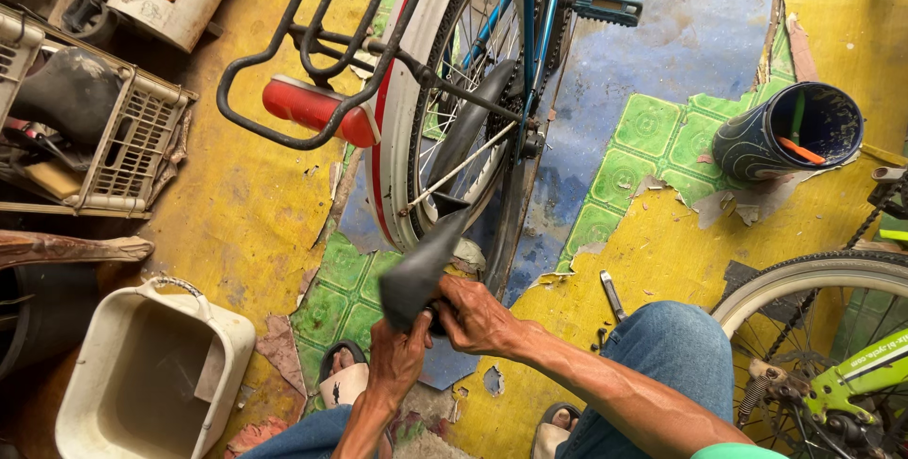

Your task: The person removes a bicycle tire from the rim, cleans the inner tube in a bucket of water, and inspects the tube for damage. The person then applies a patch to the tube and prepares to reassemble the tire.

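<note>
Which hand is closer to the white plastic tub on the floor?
The left hand. The white tub lies to its left, and the right hand is farther away. Both grip the black inner tube.

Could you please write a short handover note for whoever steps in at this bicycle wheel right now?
Left hand: gripping the black inner tube at its pulled-out end.
Right hand: also on that end, beside the left.
Tube: partly drawn out of the rear wheel; the rest runs up inside the rim.
Bicycle is upside down on the floor.
A tool lies by the right knee; a white tub sits to the left.
Left: the tube's upper part is not yet free.
</note>
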Available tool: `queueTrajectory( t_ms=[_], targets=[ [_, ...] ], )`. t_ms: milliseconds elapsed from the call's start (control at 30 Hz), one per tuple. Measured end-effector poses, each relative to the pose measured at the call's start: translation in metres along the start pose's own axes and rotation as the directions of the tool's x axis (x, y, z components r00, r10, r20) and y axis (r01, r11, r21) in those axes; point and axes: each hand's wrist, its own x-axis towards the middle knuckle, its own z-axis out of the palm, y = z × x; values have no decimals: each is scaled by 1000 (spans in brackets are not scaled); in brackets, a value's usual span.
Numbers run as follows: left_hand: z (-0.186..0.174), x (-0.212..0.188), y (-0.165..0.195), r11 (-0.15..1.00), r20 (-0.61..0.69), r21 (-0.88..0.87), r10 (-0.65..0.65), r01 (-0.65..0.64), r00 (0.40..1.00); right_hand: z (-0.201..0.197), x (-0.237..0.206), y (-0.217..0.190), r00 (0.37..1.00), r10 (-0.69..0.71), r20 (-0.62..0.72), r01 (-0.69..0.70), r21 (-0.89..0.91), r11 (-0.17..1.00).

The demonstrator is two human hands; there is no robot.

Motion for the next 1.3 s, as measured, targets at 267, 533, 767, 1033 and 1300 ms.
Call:
queueTrajectory(
  t_ms=[267,533,767,1033,1300],
  targets=[
    [2,-15,24,940,-206,67,340,-334,917,1,-3,1,1000,6,11,-6,-28,1000],
    [0,-25,46,980,-181,-189,35,-70,983,-1,-6,0,997,-67,27,69,-70,995],
    [-18,-8,22,756,-76,-654,-29,-28,997,-15,-1,-1,986,54,160,-79,149,986],
    [-19,-4,-9,527,-64,-845,69,-91,996,-27,6,-2,735,334,591,-439,39,898],
    [-16,-4,-17,663,-188,-741,-47,-110,981,-46,4,-10,796,333,506,-357,-52,933]
  ],
)
